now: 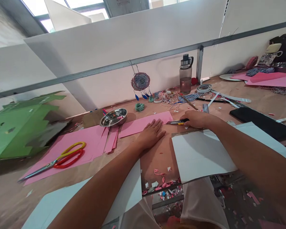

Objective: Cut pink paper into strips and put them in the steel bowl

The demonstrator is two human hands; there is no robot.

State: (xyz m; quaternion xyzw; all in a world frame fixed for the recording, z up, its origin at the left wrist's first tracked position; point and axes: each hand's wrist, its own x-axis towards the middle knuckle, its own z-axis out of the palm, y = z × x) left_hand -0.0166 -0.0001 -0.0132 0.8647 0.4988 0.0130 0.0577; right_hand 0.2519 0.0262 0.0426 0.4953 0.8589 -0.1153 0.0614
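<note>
My left hand (153,134) lies flat with its fingers stretched over the near right part of a pink paper strip (138,124). Closed round a utility knife (175,122), my right hand (196,120) rests just right of the strip. The knife's blade points left, close to the strip's right end. Left of this strip are narrower pink strips (112,140) and a larger stack of pink paper (92,140). Scissors (66,156) with one yellow and one red handle lie on that stack, blades toward the lower left.
A steel bowl (113,117) stands behind the strips. White boards (202,154) lie at the table's near edge. A water bottle (185,74), tangled cords (168,99), tape rolls (204,88) and a black case (261,122) are farther right. A green cardboard box (16,130) stands left.
</note>
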